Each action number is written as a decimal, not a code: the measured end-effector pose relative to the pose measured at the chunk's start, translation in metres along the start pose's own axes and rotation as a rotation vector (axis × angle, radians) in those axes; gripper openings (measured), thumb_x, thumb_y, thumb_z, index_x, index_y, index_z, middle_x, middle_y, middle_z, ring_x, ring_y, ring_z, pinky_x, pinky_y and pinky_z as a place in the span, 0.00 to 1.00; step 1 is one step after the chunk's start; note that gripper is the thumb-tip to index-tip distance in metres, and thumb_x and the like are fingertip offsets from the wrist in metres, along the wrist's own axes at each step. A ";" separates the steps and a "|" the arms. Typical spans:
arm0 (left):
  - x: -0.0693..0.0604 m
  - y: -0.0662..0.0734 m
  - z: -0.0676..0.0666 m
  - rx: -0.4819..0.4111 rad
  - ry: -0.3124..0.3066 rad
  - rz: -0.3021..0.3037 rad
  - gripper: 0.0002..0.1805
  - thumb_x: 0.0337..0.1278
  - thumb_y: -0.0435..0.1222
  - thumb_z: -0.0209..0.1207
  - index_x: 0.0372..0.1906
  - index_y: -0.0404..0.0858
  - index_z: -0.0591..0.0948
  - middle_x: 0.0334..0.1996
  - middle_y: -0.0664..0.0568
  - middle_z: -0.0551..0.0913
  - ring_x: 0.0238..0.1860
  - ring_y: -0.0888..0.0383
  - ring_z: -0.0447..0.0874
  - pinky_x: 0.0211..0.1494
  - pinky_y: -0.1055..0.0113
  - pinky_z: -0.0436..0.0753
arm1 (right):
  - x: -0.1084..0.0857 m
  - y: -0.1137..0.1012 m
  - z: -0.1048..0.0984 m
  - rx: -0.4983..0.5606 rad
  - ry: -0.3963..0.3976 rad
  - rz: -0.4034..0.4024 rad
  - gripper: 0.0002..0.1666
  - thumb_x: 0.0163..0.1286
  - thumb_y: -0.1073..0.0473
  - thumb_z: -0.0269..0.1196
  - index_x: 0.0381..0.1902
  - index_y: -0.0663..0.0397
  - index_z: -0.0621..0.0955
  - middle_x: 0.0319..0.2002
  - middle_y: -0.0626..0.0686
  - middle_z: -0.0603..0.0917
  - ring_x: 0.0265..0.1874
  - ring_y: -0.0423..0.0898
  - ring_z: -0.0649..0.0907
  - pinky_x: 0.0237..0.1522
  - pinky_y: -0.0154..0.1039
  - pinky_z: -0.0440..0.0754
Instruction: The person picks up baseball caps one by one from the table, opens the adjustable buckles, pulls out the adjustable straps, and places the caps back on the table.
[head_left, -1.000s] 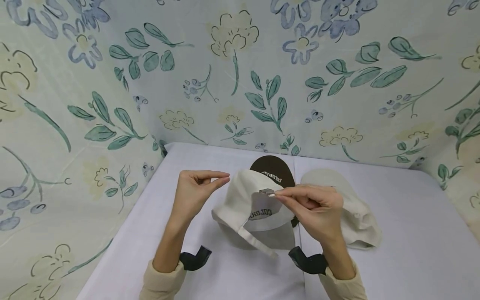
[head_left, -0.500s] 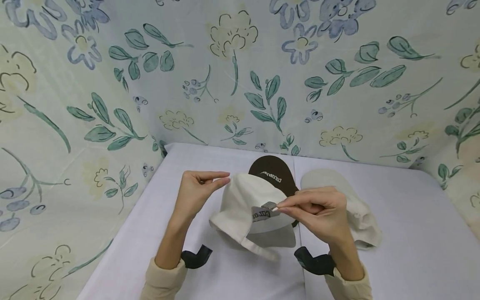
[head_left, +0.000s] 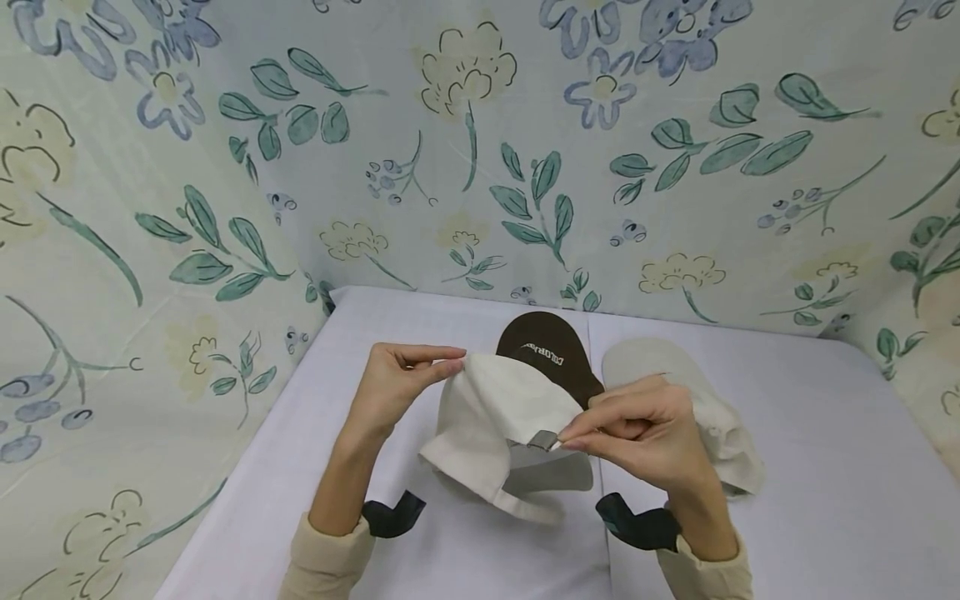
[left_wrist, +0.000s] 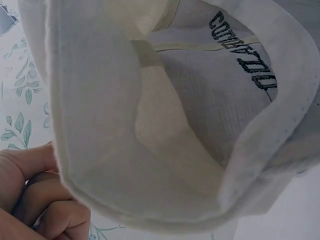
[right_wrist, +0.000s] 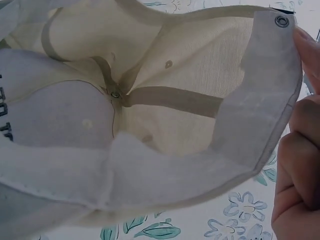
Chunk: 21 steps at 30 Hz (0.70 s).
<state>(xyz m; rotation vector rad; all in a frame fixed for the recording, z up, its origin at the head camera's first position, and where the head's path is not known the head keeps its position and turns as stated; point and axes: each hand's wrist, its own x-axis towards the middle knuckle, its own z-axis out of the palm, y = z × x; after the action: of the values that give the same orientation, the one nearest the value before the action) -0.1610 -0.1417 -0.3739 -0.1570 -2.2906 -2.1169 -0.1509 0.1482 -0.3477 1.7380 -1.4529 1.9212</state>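
Note:
A cream baseball cap point(head_left: 487, 417) is held up off the table between my two hands, its back opening facing me. My left hand point(head_left: 393, 383) pinches the cap's edge at the upper left with thumb and forefinger. At the other side, my right hand point(head_left: 641, 425) pinches the edge beside a small grey metal buckle point(head_left: 543, 440). A loose strap point(head_left: 528, 506) hangs at the cap's lower end. In the left wrist view, dark embroidered lettering point(left_wrist: 245, 52) shows inside the cap. A metal eyelet point(right_wrist: 282, 21) appears near my right fingertips in the right wrist view.
Behind the held cap lies a dark brown cap point(head_left: 543, 342) with white lettering. Another cream cap point(head_left: 723, 433) rests at the right, partly hidden by my right hand. The white-covered table point(head_left: 825, 467) meets a floral cloth backdrop point(head_left: 480, 150).
My right hand has moved down and slightly right with the buckle edge. The cap has tilted with it, hiding its inner lettering from the head view. My left hand has barely shifted.

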 end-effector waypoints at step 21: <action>0.001 -0.001 0.008 -0.031 0.020 -0.027 0.10 0.56 0.36 0.75 0.39 0.33 0.92 0.29 0.54 0.92 0.40 0.61 0.80 0.52 0.67 0.80 | -0.001 -0.003 -0.001 -0.017 -0.156 0.051 0.12 0.57 0.80 0.72 0.40 0.67 0.89 0.16 0.51 0.75 0.16 0.36 0.57 0.14 0.23 0.55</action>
<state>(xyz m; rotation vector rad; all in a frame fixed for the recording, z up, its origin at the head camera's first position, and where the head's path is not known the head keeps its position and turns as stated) -0.1617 -0.1341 -0.3749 -0.1045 -2.2626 -2.1575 -0.1493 0.1512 -0.3471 1.8992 -1.5746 1.8270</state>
